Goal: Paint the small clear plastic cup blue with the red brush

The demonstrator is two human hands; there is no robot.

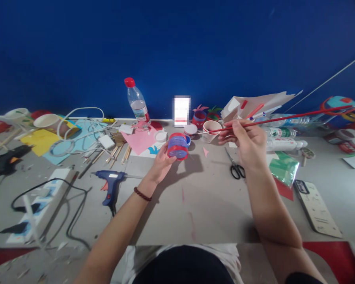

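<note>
My left hand (165, 159) is closed around a short round container (178, 146), blue in the middle with red bands at top and bottom. It is held tilted above the table. My right hand (245, 138) pinches a long thin red paintbrush (284, 119), whose pale end points left toward the container. The brush passes across a white paper cup (212, 135) at the back. A small jar with a pale lid (191, 129) stands near the brush's pale end. Blue behind the container is partly hidden.
A blue glue gun (110, 185) and a power strip (44, 205) with cables lie left. A red-capped bottle (139, 104) stands at the back. Black-handled scissors (237, 170), a phone (318, 207), and plastic bottles (281, 133) lie right. Pink paper (140, 140) lies back left.
</note>
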